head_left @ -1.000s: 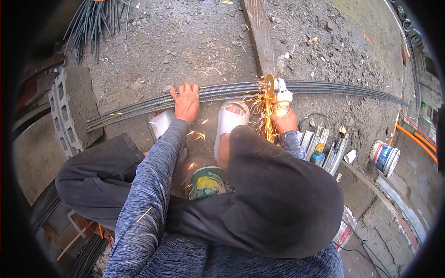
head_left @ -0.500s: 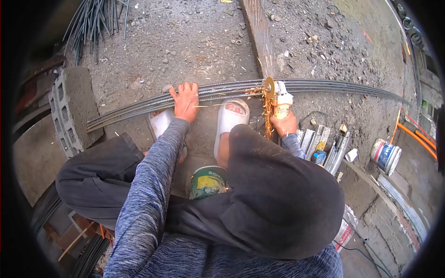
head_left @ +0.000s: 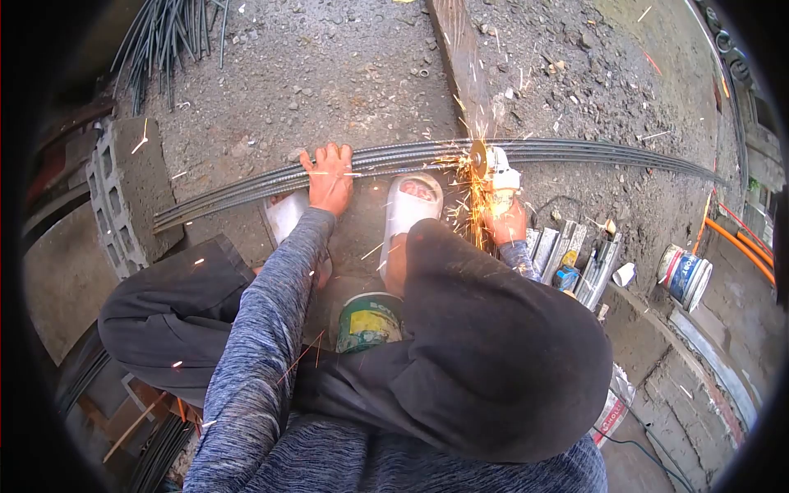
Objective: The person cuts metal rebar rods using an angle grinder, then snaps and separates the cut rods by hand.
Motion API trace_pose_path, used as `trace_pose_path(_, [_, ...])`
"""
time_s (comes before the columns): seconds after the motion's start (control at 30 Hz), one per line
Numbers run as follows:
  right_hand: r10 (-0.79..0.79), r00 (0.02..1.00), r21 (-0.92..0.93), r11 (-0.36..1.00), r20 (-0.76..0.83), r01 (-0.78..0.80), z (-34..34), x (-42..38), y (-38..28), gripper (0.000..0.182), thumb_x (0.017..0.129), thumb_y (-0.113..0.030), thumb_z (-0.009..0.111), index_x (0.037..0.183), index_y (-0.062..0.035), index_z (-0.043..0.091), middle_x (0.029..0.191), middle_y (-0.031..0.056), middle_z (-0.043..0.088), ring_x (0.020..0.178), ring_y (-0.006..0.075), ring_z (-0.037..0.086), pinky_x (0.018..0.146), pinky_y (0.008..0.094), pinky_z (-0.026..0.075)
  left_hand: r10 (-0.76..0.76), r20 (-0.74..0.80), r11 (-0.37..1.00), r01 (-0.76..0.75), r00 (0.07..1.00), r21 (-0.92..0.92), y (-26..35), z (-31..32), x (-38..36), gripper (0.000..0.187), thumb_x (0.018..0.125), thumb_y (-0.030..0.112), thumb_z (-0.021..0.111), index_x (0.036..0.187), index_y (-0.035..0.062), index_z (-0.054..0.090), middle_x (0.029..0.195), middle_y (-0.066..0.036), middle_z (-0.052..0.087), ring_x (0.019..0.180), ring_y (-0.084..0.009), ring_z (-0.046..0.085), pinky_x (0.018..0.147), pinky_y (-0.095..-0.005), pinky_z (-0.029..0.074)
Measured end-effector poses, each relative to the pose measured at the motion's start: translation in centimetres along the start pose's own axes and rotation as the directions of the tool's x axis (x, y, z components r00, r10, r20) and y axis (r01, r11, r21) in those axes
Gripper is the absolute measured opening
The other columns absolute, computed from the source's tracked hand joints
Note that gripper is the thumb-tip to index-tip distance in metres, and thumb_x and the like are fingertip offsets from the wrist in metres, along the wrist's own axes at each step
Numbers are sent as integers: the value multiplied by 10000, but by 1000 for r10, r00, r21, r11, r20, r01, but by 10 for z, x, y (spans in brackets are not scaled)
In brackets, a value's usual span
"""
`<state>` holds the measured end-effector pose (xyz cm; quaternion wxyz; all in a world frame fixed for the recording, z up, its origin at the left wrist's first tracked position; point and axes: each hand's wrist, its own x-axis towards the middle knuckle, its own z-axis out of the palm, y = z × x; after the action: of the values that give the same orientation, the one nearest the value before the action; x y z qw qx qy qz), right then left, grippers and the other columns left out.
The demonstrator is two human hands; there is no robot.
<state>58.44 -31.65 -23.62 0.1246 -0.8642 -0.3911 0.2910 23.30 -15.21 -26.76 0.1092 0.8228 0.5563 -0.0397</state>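
Observation:
A bundle of ribbed steel rebars [head_left: 394,154] lies crosswise before my feet, bowed slightly. My left hand [head_left: 331,182] is closed over the bars left of the middle, fingertips on their far side. With my right hand [head_left: 508,222] I grip an angle grinder [head_left: 503,178] by its body. The grinder's cutting disc [head_left: 478,158] stands upright against the bars, beside a wooden plank [head_left: 460,62]. Bright sparks [head_left: 477,205] stream down from the contact point and scatter around. How deep the disc sits in the bars is hidden by glare.
A hollow concrete block [head_left: 140,185] stands under the bars' left end. Metal channel pieces [head_left: 563,251] lie right of my right hand. A green bucket [head_left: 370,323] is between my legs, a white paint bucket [head_left: 684,278] at right. Thin bars [head_left: 168,41] lie far left.
The sparks have grown brighter and spread much wider, reaching over my legs and the ground. Both hands, the grinder and the bars stay nearly in place.

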Motion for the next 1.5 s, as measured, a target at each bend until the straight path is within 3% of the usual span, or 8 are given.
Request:
trace_pose_path(0.07, [-43, 999, -4, 999, -12, 43, -2, -2, -1, 436, 711, -262, 774, 1042, -3, 656, 902, 196, 732, 833, 334, 726, 768, 432, 568, -7, 14, 1000, 8, 1000, -13, 1, -3, 0, 219, 947, 123, 492, 1149, 104, 575, 1119, -114, 582, 1140, -315, 558, 1102, -664, 262])
trace_pose_path(0.17, [100, 995, -58, 993, -8, -100, -7, -4, -18, 477, 676, -294, 826, 1034, -17, 674, 947, 214, 737, 906, 387, 721, 813, 460, 565, 17, 17, 999, -16, 1000, -46, -1, -5, 0, 295, 862, 60, 547, 1156, 81, 549, 1130, -136, 565, 1135, -333, 551, 1081, -663, 281])
trace_pose_path(0.27, [73, 997, 128, 989, 26, -76, -6, -6, -15, 470, 673, -288, 821, 1021, -11, 669, 947, 222, 736, 902, 388, 722, 807, 459, 566, 18, -8, 1000, -18, 1000, -15, -1, 1, 0, 290, 860, 55, 544, 1149, 74, 546, 1123, -137, 563, 1128, -340, 550, 1082, -669, 276])
trace_pose_path(0.37, [125, 992, 13, 992, -18, -125, -2, -3, -13, 445, 673, -280, 807, 1003, -15, 668, 932, 205, 741, 881, 365, 729, 800, 447, 568, 25, 47, 1000, -24, 999, -16, -1, -8, 0, 289, 861, 44, 535, 1148, 74, 545, 1124, -141, 563, 1131, -344, 549, 1090, -675, 269])
trace_pose_path(0.57, [83, 996, -8, 996, -17, -83, -2, -5, -11, 450, 660, -290, 791, 976, 5, 666, 908, 211, 737, 862, 350, 730, 793, 440, 568, 6, 29, 999, -5, 1000, -51, 0, -6, 1, 300, 857, 25, 529, 1154, 70, 546, 1132, -147, 564, 1150, -348, 546, 1094, -677, 268])
trace_pose_path(1.07, [89, 996, 7, 996, 19, -89, -1, -24, 13, 499, 643, -299, 787, 994, 26, 645, 892, 242, 724, 833, 397, 716, 796, 461, 567, 12, 18, 999, -11, 1000, -36, 0, -7, 0, 336, 807, -14, 556, 1132, 72, 550, 1129, -147, 564, 1138, -344, 549, 1075, -666, 293])
trace_pose_path(1.5, [93, 996, 58, 994, 10, -93, -11, -13, -25, 493, 673, -287, 809, 1035, 15, 665, 914, 231, 733, 858, 379, 726, 798, 447, 565, 17, 26, 999, -16, 1000, -32, 1, -8, -1, 316, 835, 0, 558, 1143, 70, 550, 1117, -145, 566, 1133, -342, 548, 1084, -661, 281])
